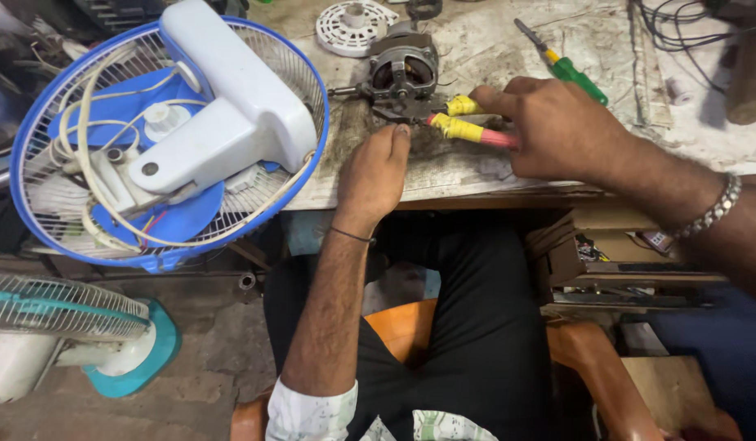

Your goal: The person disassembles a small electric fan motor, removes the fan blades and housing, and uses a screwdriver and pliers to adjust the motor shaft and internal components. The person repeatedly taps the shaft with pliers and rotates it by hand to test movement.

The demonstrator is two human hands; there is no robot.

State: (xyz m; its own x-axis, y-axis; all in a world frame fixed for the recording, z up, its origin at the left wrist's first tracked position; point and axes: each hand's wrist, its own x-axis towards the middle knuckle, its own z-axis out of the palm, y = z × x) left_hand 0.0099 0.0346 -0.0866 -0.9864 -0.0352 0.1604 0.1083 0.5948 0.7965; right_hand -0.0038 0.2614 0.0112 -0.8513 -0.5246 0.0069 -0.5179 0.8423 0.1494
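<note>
Now, motor: the bare fan motor (404, 75) sits on the surface (484, 159) near its front edge, shaft pointing left toward the blue fan.
Pliers: yellow-and-pink handled pliers (468, 129) lie with their long axis left to right, tips at the motor's lower right, handles running back into the right hand.
Right hand: the right hand (557, 126) comes in from the right, fingers pressed together around the handles.
Left hand: the left hand (376, 171) rests at the front edge just below the motor, fingers loosely together, fingertips touching the motor's base; it holds nothing that I can see, and is the nearer hand.
Around: a green screwdriver (570, 67) lies behind the right hand; a white vented cap (355, 26) sits behind the motor.
Left side: the blue fan (169, 135) lies face down over the surface's left corner, its cord looped on the grille, just beside the motor's shaft.
</note>
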